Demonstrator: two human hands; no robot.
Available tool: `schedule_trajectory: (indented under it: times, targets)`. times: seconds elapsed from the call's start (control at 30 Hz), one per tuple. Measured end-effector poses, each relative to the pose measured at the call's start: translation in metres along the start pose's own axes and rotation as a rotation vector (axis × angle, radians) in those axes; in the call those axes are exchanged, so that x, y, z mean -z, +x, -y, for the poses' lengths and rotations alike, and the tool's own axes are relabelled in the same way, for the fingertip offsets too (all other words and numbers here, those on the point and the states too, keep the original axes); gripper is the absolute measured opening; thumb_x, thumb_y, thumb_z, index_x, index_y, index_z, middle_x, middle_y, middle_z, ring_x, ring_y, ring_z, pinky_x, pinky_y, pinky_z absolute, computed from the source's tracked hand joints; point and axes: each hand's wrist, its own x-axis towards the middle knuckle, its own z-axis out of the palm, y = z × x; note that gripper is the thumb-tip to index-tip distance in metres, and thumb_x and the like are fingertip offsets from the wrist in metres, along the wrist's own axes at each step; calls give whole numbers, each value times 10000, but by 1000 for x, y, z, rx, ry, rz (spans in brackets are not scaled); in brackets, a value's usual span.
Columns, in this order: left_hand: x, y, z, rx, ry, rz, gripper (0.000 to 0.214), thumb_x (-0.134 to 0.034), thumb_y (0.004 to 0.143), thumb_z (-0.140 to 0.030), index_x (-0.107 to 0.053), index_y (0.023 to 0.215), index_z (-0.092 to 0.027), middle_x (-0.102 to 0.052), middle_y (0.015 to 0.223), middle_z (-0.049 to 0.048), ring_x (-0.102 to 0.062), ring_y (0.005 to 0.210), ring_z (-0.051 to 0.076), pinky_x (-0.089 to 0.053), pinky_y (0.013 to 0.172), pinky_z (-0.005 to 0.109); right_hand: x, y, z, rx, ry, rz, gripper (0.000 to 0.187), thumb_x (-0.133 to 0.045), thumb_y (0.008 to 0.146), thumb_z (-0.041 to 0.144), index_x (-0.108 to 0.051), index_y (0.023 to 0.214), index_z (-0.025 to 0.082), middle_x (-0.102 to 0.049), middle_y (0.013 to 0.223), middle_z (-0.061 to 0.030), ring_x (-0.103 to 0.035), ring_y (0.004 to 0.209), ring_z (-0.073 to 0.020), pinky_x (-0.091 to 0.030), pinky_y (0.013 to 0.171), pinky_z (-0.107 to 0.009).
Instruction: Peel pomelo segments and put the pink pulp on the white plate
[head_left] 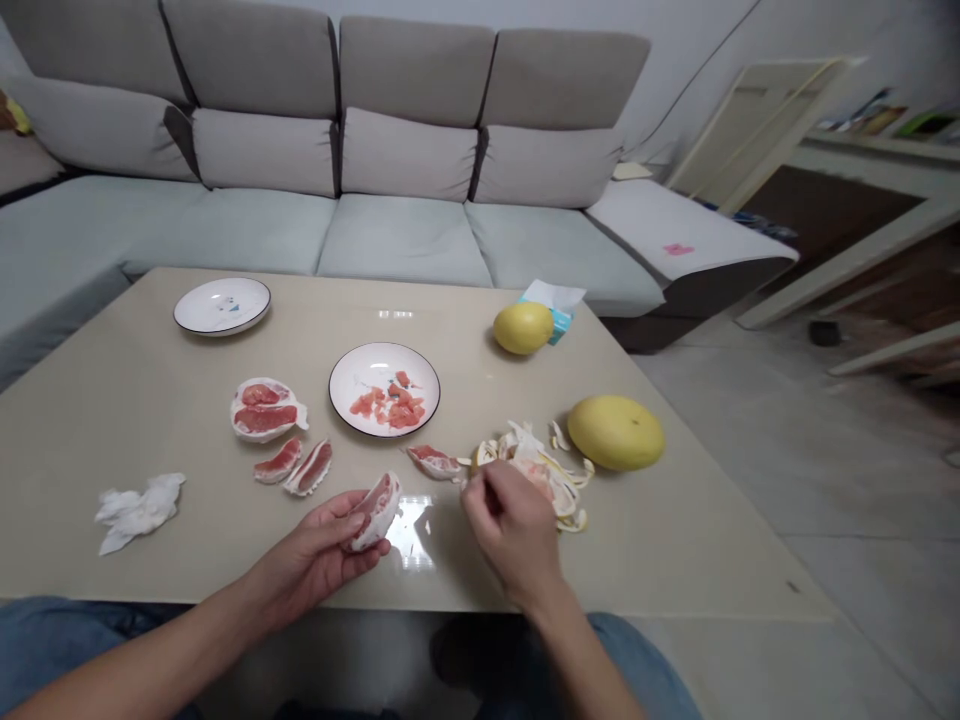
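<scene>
In my left hand (pixel 330 545) is a pomelo segment (pixel 381 512) with white membrane and red flesh, gripped between thumb and fingers above the table's near side. My right hand (pixel 514 530) is closed in front of a heap of pomelo peel (pixel 566 490); whatever its fingers pinch, if anything, is hidden. Just left of the heap lies another segment (pixel 433 462). Red flesh pieces (pixel 401 410) rest on a white plate (pixel 352 375) with a dark rim. Left of that plate sit a partly divided pomelo (pixel 264 418) and two loose segments (pixel 309 468).
One whole yellow pomelo (pixel 616 432) stands at the table's right, another (pixel 523 328) beside a blue tissue pack (pixel 561 318) farther back. A second plate (pixel 223 305) is at the back left. Crumpled tissue (pixel 140 508) lies front left. Behind the table (pixel 217 560) is a grey sofa (pixel 405 235).
</scene>
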Motion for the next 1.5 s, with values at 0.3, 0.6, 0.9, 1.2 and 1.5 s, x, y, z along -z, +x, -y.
schedule_trajectory:
  times: [0.3, 0.6, 0.9, 1.2, 1.5]
  targets:
    - [-2, -3, 1, -70, 89, 2, 277, -707, 820, -189, -663, 1092, -211, -614, 1115, 33, -659, 896, 117, -527, 886, 253, 18, 13, -44, -180, -310, 59, 263, -523, 872, 334, -718, 752, 204, -698, 704, -82, -587, 617, -210, -332, 523, -292]
    - [3, 2, 13, -222, 329, 29, 348, -832, 665, -250, -654, 958, -190, -702, 880, 23, -612, 811, 148, -474, 782, 257, -19, -16, 39, -391, 811, 452, 272, -658, 796, 406, -720, 895, 161, -577, 622, 2, -461, 528, -108, -361, 493, -223]
    - [14, 8, 16, -405, 463, -47, 217, -799, 701, -293, -666, 829, -179, -657, 791, -5, -580, 730, 128, -433, 695, 217, -20, -16, 37, -484, 924, 551, 226, -745, 709, 341, -696, 808, 144, -524, 589, 34, -384, 515, -71, -273, 483, -201]
    - [15, 11, 19, -567, 559, -52, 147, -814, 670, -199, -688, 743, -188, -622, 773, -1, -595, 727, 133, -443, 653, 206, -26, -22, 47, -553, 840, 436, 130, -683, 654, 257, -672, 696, 134, -519, 522, 47, -402, 467, -61, -296, 453, -189]
    - [17, 11, 17, -598, 526, 1, 99, -773, 732, -188, -682, 764, -209, -605, 792, -14, -610, 737, 122, -467, 678, 211, -18, -16, 43, -578, 954, 570, 223, -720, 681, 324, -682, 801, 139, -614, 544, 21, -518, 478, -85, -392, 478, -199]
